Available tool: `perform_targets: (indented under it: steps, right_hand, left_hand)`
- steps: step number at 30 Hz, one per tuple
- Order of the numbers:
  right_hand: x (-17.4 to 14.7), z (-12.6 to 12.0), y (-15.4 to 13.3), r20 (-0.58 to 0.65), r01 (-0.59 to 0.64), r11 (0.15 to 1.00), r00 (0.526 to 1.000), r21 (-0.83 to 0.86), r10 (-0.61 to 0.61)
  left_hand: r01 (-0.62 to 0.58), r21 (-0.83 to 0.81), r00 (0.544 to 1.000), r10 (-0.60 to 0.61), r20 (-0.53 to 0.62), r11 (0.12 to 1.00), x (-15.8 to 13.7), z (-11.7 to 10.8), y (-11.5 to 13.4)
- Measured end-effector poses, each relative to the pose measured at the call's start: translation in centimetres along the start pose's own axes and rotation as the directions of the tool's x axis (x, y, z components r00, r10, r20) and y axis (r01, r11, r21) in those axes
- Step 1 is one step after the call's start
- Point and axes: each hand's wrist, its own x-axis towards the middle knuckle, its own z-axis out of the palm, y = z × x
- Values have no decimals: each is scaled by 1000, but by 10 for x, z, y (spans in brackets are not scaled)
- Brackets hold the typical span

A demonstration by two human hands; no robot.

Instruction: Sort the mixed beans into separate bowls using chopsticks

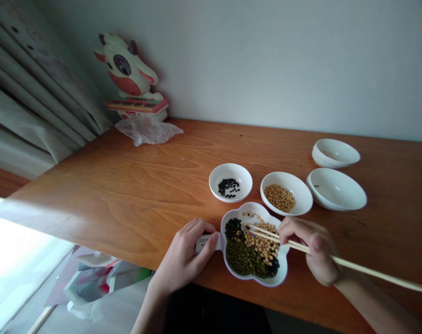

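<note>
My left hand [190, 253] is closed round the short handle of a white, cloud-shaped dish [253, 279] near the table's front edge. Inside the dish lie green beans [244, 256], black beans [233, 227] and yellow soybeans [266, 248], partly mixed. My right hand [311, 248] grips a pair of wooden chopsticks [367, 270], whose tips reach into the dish among the soybeans. Whether a bean sits between the tips, I cannot tell. Just behind the dish stand a white bowl [247, 178] of black beans and a white bowl [305, 197] of soybeans.
Two more white bowls [339, 188] stand at the right, the rear one [336, 160] with something pale inside. At the back left, a cow-shaped toy keyboard [137, 104] stands behind a crumpled plastic bag [150, 132]. Below the table's left edge are bags [103, 278] on the floor.
</note>
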Motion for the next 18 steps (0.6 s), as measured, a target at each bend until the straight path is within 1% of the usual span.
perform_targets:
  steps: [7,11,18]
  right_hand:
    - [0,1,3,-61,-50,999,997,-10,49]
    - [1,3,5,-65,-64,998,996,-15,63]
    - [1,4,3,-58,-29,999,998,-18,27]
  left_hand:
    - [-10,-4,1000,10,1,1000,1,1,-1]
    - [-6,-4,1000,6,-2,1000,1,1,-1]
    - [2,-3,1000,-2,6,1000,3,0,0]
